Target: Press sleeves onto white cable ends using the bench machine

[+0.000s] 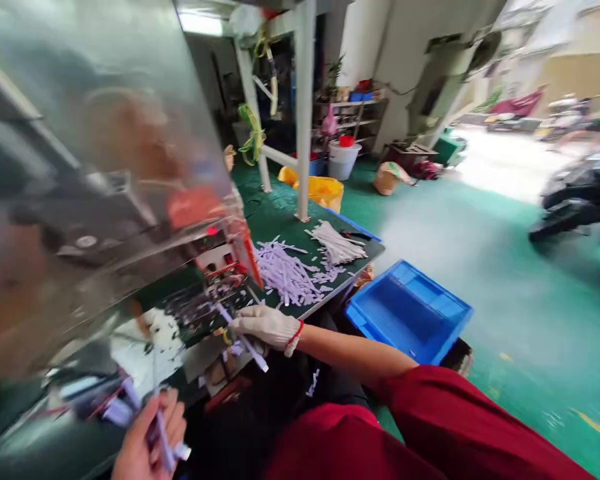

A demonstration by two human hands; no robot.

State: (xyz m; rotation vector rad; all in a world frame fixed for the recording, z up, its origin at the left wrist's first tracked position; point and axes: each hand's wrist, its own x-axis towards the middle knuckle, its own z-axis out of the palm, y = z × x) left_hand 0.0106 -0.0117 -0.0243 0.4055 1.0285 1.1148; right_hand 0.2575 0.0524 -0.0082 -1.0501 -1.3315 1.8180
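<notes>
My right hand [266, 325], in a white knit glove with a red cuff, pinches a flat purple strip [254, 352] with a white end. That strip slants up to the small machine head [225, 270] with red and orange parts. Low at the left, my bare left hand [150, 433] has its fingers curled round another purple strip [163, 440], also white-ended. More purple pieces [117, 410] lie beyond it. To the right of the machine, a heap of purple strips [285, 273] spreads over the green bench top, beside a bundle of white strips [336, 243].
A large clear shield [105, 167] slants over the bench at the left. Black-handled pliers [356, 235] lie near the bench's far corner. A blue crate [405, 310] stands to the right of the bench. A white post [306, 113] rises from the bench top.
</notes>
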